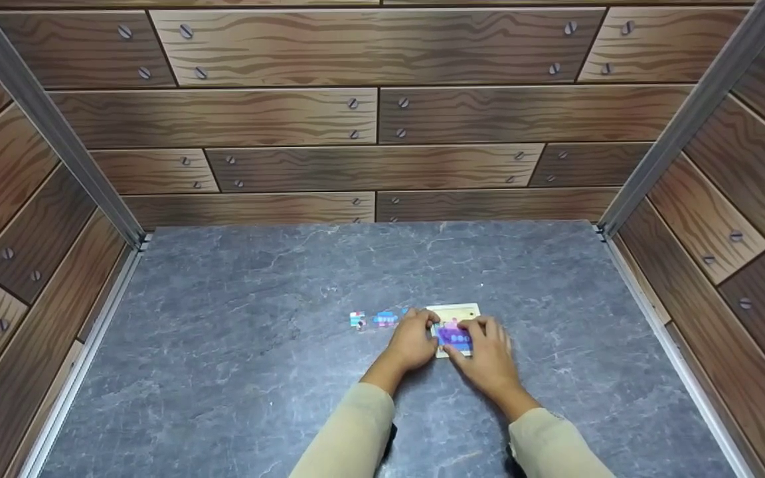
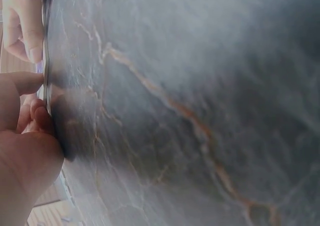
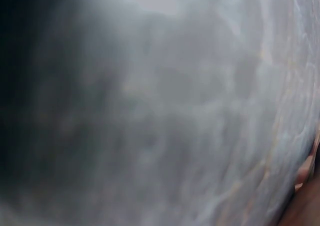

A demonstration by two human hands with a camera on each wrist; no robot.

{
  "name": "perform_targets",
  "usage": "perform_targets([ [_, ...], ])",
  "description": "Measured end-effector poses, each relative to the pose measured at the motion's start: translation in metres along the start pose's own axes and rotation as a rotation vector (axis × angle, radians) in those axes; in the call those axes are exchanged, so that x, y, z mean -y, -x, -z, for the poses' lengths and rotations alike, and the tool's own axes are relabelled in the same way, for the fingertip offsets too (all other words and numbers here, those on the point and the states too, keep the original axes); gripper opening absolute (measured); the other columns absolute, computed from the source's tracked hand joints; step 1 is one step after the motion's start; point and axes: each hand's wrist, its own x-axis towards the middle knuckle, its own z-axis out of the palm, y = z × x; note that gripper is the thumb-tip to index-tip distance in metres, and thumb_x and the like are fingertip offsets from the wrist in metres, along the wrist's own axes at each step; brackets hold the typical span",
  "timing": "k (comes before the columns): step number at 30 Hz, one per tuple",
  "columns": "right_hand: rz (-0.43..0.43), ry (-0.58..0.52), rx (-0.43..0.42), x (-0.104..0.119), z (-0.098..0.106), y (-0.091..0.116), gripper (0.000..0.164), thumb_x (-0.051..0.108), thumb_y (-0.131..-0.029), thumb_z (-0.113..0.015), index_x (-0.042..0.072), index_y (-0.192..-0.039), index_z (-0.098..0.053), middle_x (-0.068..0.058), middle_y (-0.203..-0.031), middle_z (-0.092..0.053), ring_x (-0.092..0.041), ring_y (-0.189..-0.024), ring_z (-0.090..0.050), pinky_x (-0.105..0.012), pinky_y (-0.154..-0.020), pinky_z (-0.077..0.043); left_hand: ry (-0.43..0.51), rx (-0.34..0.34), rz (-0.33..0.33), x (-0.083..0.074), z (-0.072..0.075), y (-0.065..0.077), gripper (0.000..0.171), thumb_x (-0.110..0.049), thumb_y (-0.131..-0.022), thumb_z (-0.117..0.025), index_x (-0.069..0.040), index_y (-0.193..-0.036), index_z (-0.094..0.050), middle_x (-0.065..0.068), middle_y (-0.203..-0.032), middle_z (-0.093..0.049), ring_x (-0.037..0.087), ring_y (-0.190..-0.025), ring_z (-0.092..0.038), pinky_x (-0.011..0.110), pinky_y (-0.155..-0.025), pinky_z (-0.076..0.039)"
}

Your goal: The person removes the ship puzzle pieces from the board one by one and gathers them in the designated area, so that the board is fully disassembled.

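Puzzle tray (image 1: 452,309) between hands. Left hand (image 1: 414,340) curls at its left edge; right hand (image 1: 491,355) spreads over coloured pieces (image 1: 459,339); grips, cannot tell. Uneven push could lift pieces.

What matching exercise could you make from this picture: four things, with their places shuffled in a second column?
Things:
1. grey marbled tabletop
2. cream-edged rectangular board
3. small multicoloured jigsaw pieces
4. brown plank-patterned back wall

Places:
A. to the left of both hands
B. beyond the tabletop's far edge
C. beneath the board and jigsaw pieces
D. between the bare left hand and bare right hand

Pairs: 1-C, 2-D, 3-A, 4-B
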Motion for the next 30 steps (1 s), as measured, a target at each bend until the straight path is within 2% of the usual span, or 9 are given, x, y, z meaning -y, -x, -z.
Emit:
perform_targets([
  [5, -0.008, 0.006, 0.011, 0.0003, 0.0006, -0.0002, 0.051, 0.04, -0.09, -0.087, 0.011, -0.128, -0.068, -0.015, -0.13, -0.055, -0.039, -0.126, -0.055, -0.063, -0.113, -0.041, 0.012, -0.022, -0.038, 0.0024, -0.0001, 0.0016, 0.034, 0.0, -0.087, -0.075, -0.008, -0.119, -0.068, 0.008, -0.115, -0.066, 0.023, -0.108, -0.065, 0.038, -0.102, -0.054],
  [12, -0.01, 0.018, 0.015, 0.0018, 0.001, -0.0006, 0.052, 0.041, -0.09, -0.086, 0.011, -0.128, -0.068, -0.016, -0.13, -0.055, -0.039, -0.126, -0.055, -0.063, -0.112, -0.041, 0.007, -0.042, -0.078, 0.0064, -0.0019, 0.0004, 0.033, 0.001, -0.086, -0.076, -0.008, -0.117, -0.068, 0.008, -0.111, -0.069, 0.02, -0.102, -0.064, 0.035, -0.096, -0.053],
  [20, -0.011, 0.006, 0.014, 0.0017, 0.001, -0.0003, 0.051, 0.04, -0.09, -0.086, 0.012, -0.128, -0.068, -0.015, -0.13, -0.054, -0.04, -0.127, -0.054, -0.064, -0.112, -0.04, 0.023, -0.031, -0.049, 0.007, -0.0022, 0.0001, 0.034, -0.003, -0.09, -0.077, -0.01, -0.122, -0.07, 0.007, -0.115, -0.071, 0.015, -0.099, -0.064, 0.029, -0.092, -0.053],
  [26, 0.0, -0.002, 0.007, 0.0011, 0.0004, 0.0, 0.05, 0.04, -0.089, -0.086, 0.011, -0.127, -0.068, -0.016, -0.128, -0.054, -0.04, -0.126, -0.054, -0.064, -0.113, -0.039, 0.007, -0.052, -0.054, 0.0066, -0.0046, 0.0008, 0.03, -0.005, -0.093, -0.08, -0.009, -0.121, -0.07, 0.008, -0.114, -0.072, 0.019, -0.102, -0.067, 0.032, -0.095, -0.055],
  [30, 0.0, -0.002, 0.005, 0.0007, 0.0003, -0.0001, 0.05, 0.04, -0.09, -0.087, 0.012, -0.126, -0.068, -0.015, -0.127, -0.054, -0.039, -0.126, -0.053, -0.064, -0.113, -0.039, -0.016, -0.066, -0.061, 0.0071, -0.0055, 0.0009, 0.028, -0.006, -0.093, -0.081, -0.011, -0.119, -0.07, 0.005, -0.112, -0.071, 0.017, -0.101, -0.066, 0.032, -0.095, -0.055],
])
